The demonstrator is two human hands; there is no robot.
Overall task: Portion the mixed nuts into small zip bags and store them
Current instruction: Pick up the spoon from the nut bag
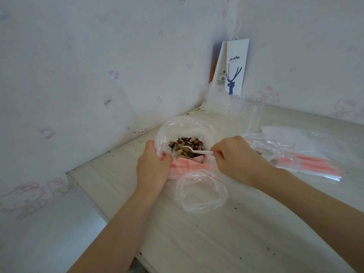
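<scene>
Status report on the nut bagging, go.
Left hand grips big nut bag open. Right hand holds white spoon in nuts. Small zip bag open, empty, nothing blocking.

The big clear bag (185,125) sits on the bench (216,243) with its mouth wide open. The left hand (152,166) grips its near edge. Inside is a pile of mixed nuts (189,143), brown and dark. A small white spoon (194,150) has its bowl on the nuts, and the right hand (234,156) pinches its handle. Just in front lies a small zip bag (202,194), clear with a thin red line at the top. Its mouth is open and round. More small bags (275,150) lie in a loose heap to the right.
</scene>
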